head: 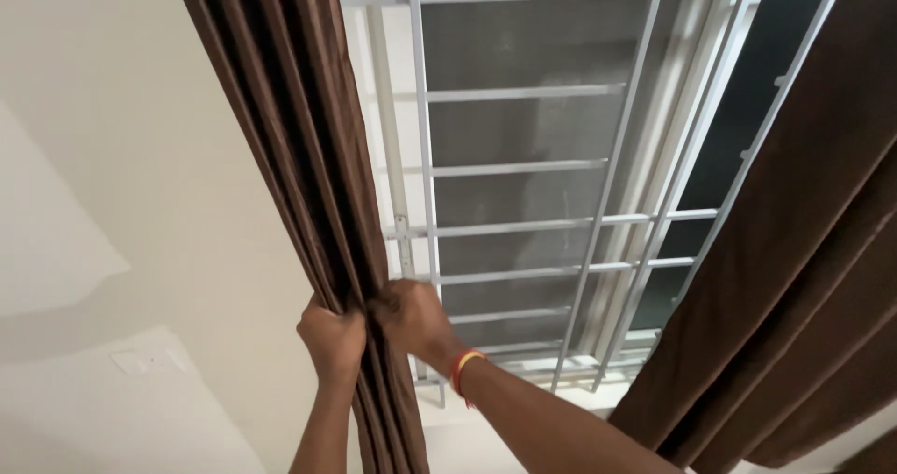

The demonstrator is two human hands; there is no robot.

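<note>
A dark brown curtain [290, 110] hangs bunched into folds along the left side of a window. My left hand [332, 339] grips the gathered folds from the left. My right hand [411, 317] grips the same bundle from the right, touching the left hand's side of the cloth; a red and yellow band circles its wrist. Both fists are closed around the fabric low on the curtain.
A white metal window grille [523, 168] with horizontal bars covers grey glass behind it. A second brown curtain [804, 278] hangs at the right. A pale wall [112, 156] with a white switch plate [145, 357] is at the left.
</note>
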